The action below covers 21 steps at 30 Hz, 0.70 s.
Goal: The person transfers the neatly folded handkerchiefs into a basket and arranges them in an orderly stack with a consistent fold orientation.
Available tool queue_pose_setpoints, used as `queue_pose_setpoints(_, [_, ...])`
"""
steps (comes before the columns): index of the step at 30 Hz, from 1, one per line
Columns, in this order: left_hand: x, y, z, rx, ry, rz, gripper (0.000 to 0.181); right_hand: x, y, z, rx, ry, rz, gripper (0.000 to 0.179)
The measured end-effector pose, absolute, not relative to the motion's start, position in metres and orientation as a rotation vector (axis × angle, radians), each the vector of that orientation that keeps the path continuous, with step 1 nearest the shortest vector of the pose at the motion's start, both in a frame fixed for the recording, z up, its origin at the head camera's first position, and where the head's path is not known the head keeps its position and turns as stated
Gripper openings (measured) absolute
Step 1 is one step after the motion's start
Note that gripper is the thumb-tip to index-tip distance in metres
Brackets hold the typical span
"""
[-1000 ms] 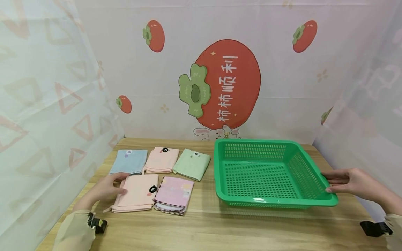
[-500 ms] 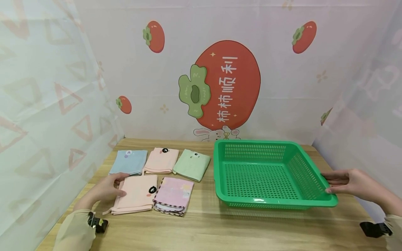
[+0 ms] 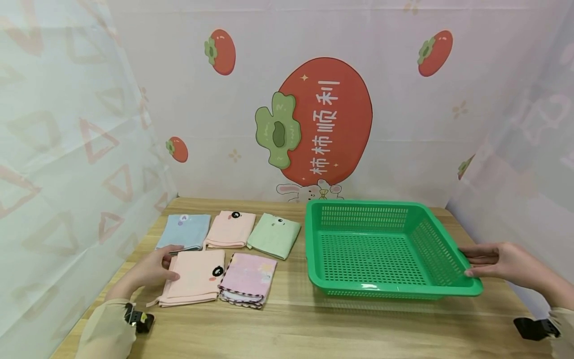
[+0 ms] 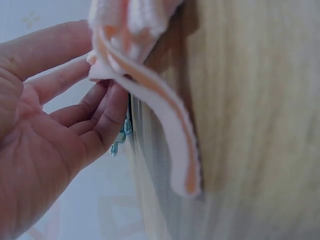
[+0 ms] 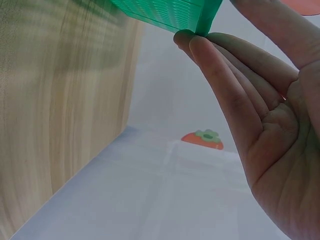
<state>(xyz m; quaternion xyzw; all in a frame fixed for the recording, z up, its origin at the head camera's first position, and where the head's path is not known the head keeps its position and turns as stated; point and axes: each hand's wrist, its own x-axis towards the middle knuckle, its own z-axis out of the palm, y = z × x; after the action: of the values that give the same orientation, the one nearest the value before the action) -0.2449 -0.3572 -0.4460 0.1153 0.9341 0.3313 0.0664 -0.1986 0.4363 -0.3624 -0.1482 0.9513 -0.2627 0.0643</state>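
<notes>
In the head view, my left hand [image 3: 154, 267] is at the left edge of a folded peach hand towel [image 3: 197, 274] with a round black face patch. Its thumb rests on that edge, and its fingers are loosely bent by the back corner. Close up in the left wrist view, a hanging loop [image 4: 170, 120] trails from the towel beside the hand [image 4: 55, 120]. My right hand [image 3: 498, 260] touches the right rim of a green plastic basket [image 3: 399, 288], fingers fairly straight. Its fingertips meet the rim from outside in the right wrist view.
Folded blue [image 3: 185, 232], pink [image 3: 230, 232] and green [image 3: 274, 237] towels lie in a back row. A purple towel [image 3: 251, 274] with checked trim sits right of the peach one. Wood tabletop [image 3: 287, 329] meets printed cloth walls [image 3: 403, 124].
Over the last second the peach towel under my left hand has shifted very slightly left. My right hand and the basket stay where they were.
</notes>
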Motion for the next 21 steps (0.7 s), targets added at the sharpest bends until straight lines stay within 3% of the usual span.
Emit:
queue_pose_setpoints(11, [-0.2429,-0.3556,-0.4439,0.251,2.836,0.989,0.080,-0.1980,0.4354,-0.3612,-0.436,2.868,-0.803,0.062])
queue_pose_setpoints(21, [-0.2434,-0.3577,-0.4442,0.194,2.833,1.044,0.068,-0.1975,0.4341,-0.3606,-0.418,2.884,-0.793,0.061])
